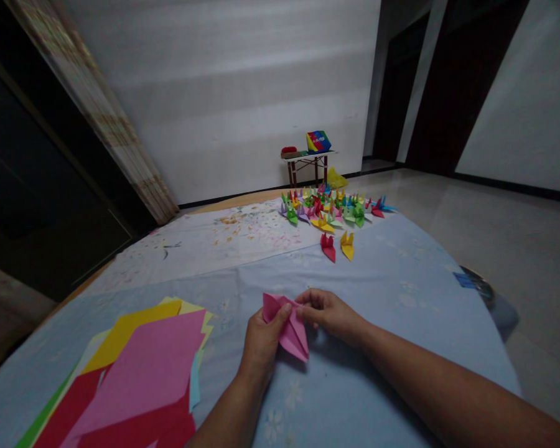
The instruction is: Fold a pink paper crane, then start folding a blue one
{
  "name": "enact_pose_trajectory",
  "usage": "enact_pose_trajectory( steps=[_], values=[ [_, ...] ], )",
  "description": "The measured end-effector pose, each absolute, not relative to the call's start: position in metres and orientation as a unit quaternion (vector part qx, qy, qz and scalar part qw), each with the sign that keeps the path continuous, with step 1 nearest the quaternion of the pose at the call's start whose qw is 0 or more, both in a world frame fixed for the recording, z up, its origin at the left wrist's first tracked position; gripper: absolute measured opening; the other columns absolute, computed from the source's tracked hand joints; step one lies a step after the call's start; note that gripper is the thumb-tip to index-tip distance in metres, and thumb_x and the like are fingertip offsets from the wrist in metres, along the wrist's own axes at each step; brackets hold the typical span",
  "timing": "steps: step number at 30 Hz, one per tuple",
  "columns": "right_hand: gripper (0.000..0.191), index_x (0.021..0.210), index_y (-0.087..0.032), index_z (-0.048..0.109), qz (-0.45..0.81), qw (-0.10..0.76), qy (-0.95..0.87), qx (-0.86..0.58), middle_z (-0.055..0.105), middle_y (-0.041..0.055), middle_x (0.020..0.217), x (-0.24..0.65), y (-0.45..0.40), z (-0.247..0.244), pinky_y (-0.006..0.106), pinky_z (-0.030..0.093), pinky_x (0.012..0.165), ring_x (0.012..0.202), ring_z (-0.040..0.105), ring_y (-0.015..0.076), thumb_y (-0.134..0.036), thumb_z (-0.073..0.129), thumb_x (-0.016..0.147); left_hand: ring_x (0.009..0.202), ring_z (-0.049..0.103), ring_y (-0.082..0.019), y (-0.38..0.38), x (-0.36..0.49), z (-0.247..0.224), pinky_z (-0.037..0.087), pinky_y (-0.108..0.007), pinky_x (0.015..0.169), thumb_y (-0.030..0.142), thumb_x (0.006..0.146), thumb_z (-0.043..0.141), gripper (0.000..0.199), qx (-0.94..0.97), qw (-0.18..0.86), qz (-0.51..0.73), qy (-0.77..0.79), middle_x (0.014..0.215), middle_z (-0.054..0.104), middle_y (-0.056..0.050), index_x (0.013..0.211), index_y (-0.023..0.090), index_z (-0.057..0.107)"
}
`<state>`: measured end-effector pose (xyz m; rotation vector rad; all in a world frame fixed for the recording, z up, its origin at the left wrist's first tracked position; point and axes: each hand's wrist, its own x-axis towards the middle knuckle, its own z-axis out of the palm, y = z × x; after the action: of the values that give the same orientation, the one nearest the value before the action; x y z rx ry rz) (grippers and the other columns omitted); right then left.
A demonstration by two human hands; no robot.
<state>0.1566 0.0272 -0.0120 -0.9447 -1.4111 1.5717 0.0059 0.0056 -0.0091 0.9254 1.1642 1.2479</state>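
A partly folded piece of pink paper (293, 339) is held just above the blue floral cloth, in the middle near the front. My left hand (263, 339) grips its left side, with the thumb pressed on top. On its upper right edge, my right hand (329, 312) pinches the paper between thumb and fingers. The paper has pointed ends, one up at the left and one down at the right. Beyond my hands stand a red folded crane (328, 247) and a yellow folded crane (348, 246), side by side.
A pile of coloured paper sheets (144, 367) lies at the front left. Several folded cranes (333, 208) crowd the table's far end. Behind the table, a small stand (308, 157) bears a colourful box (318, 142). The round table's edge curves along the right.
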Motion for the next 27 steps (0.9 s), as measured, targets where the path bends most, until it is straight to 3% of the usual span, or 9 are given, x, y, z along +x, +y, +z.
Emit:
enact_pose_trajectory(
  steps=[10, 14, 20, 27],
  values=[
    [0.037, 0.087, -0.012, 0.054, 0.615, 0.377, -0.588, -0.366, 0.048, -0.0070, 0.055, 0.162, 0.031, -0.021, 0.017, 0.025, 0.042, 0.044, 0.037, 0.0034, -0.041, 0.067, 0.066, 0.053, 0.054, -0.012, 0.004, 0.005, -0.001, 0.040, -0.021, 0.051, 0.037, 0.057, 0.074, 0.033, 0.457, 0.556, 0.464, 0.517, 0.062, 0.064, -0.003, 0.072, 0.009, 0.066],
    [0.034, 0.091, -0.012, 0.056, 0.591, 0.366, -0.617, -0.368, 0.052, -0.0041, 0.059, 0.164, 0.033, -0.022, 0.018, 0.029, 0.046, 0.048, 0.042, 0.0050, -0.038, 0.065, 0.070, 0.056, 0.053, -0.012, 0.005, 0.003, -0.001, 0.039, -0.020, 0.052, 0.036, 0.059, 0.072, 0.033, 0.506, 0.551, 0.432, 0.504, 0.064, 0.062, 0.000, 0.077, 0.010, 0.063],
    [0.031, 0.081, -0.012, 0.059, 0.597, 0.373, -0.601, -0.378, 0.056, -0.0017, 0.061, 0.163, 0.032, -0.015, 0.019, 0.033, 0.048, 0.050, 0.045, 0.0067, -0.039, 0.066, 0.067, 0.067, 0.057, -0.016, 0.005, 0.003, -0.009, 0.042, -0.024, 0.060, 0.033, 0.062, 0.070, 0.039, 0.554, 0.543, 0.409, 0.481, 0.079, 0.065, -0.004, 0.092, 0.012, 0.058],
    [0.034, 0.077, -0.011, 0.062, 0.608, 0.354, -0.611, -0.363, 0.050, -0.0038, 0.054, 0.166, 0.031, -0.009, 0.018, 0.028, 0.044, 0.045, 0.038, 0.0043, -0.045, 0.060, 0.072, 0.062, 0.053, -0.013, 0.003, 0.004, -0.006, 0.041, -0.023, 0.058, 0.025, 0.062, 0.069, 0.034, 0.561, 0.554, 0.390, 0.476, 0.073, 0.060, -0.001, 0.090, 0.012, 0.055]
  ],
)
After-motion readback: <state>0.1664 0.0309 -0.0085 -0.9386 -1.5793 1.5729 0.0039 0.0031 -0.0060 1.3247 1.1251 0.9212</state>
